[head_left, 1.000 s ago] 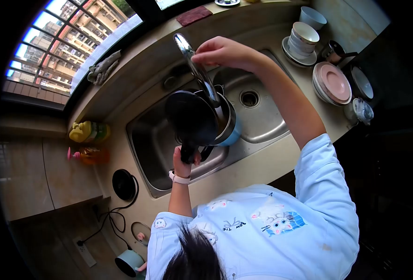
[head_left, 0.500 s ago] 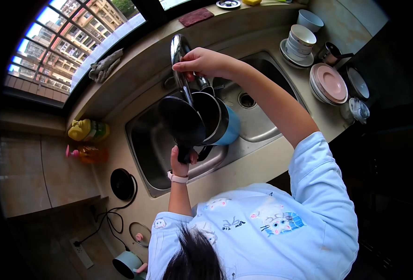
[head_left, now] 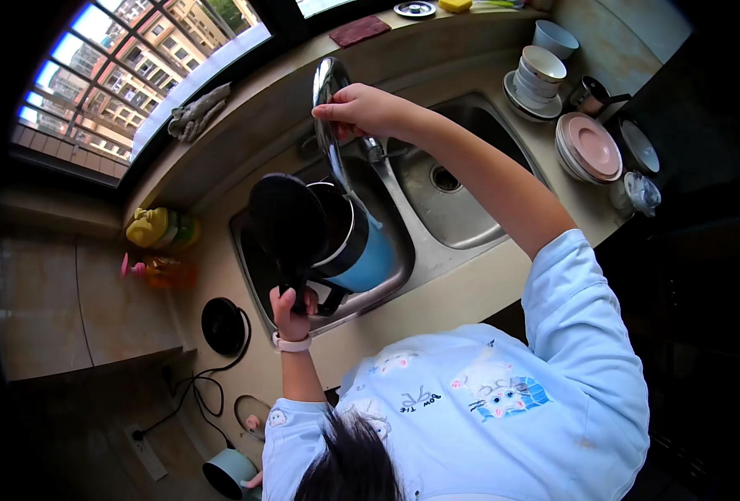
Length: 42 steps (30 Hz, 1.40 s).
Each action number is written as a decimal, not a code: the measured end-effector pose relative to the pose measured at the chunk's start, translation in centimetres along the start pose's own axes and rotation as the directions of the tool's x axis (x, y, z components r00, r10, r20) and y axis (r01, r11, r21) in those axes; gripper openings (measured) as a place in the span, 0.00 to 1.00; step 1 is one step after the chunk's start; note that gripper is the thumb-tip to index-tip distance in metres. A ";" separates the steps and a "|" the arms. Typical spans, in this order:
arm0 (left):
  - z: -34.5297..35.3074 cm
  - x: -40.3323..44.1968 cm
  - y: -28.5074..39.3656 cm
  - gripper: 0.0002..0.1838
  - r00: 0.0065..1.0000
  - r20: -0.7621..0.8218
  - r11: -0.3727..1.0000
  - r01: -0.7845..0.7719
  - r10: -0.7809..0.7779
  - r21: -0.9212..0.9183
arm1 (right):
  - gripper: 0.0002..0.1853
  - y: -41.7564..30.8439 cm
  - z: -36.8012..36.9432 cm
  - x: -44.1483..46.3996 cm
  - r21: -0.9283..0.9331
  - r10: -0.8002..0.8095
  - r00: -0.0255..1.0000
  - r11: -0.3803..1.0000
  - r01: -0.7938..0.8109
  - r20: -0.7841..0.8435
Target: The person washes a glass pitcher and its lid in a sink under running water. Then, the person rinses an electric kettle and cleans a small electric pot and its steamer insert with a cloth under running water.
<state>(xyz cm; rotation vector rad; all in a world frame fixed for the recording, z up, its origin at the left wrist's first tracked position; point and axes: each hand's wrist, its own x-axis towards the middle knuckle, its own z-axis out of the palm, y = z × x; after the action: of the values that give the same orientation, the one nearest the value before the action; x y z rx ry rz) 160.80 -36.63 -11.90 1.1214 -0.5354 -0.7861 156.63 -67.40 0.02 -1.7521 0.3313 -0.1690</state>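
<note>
A blue electric kettle (head_left: 362, 263) with a black rim is tilted over the left basin of the sink (head_left: 403, 271). Its black lid (head_left: 282, 215) stands open toward the left. My left hand (head_left: 292, 309), with a pink band at the wrist, is closed around the kettle's black handle (head_left: 333, 299). Above the kettle, my right hand (head_left: 349, 110) grips the upper part of the chrome faucet (head_left: 326, 79). The faucet's lower end is at the kettle's mouth. Whether water is running I cannot tell.
The black kettle base (head_left: 221, 326) and its cord lie on the left counter, near a yellow bottle (head_left: 157, 228) and an orange pump bottle (head_left: 165, 271). Stacked bowls (head_left: 541, 75) and pink plates (head_left: 591, 146) stand at right. A small pot (head_left: 230, 472) is at lower left.
My left hand and the kettle have moved left and slightly down, farther into the left basin. My right hand stays on the faucet, which appears almost unmoved.
</note>
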 end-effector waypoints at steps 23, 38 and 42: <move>-2.8 8.1 4.6 0.21 0.800 -0.244 0.470 0.536 -0.548 0.702 | 0.18 -0.3 4.6 3.6 0.019 -0.046 0.986 0.999 0.049 -0.158; 2.1 10.1 4.6 0.26 0.488 -0.439 -0.302 0.335 -0.754 0.892 | 0.19 0.3 5.7 4.8 -0.062 -0.080 0.972 0.996 0.068 -0.221; 2.2 9.6 1.9 0.26 0.512 -0.488 -0.466 0.181 -0.707 0.866 | 0.20 0.3 5.7 4.8 -0.070 -0.076 0.973 0.996 0.062 -0.220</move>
<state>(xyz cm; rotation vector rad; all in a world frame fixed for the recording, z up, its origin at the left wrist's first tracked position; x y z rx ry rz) 165.77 -45.00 -9.37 3.0514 -1.0192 -1.5829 162.76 -63.66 -1.78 -1.8117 0.4422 -0.4108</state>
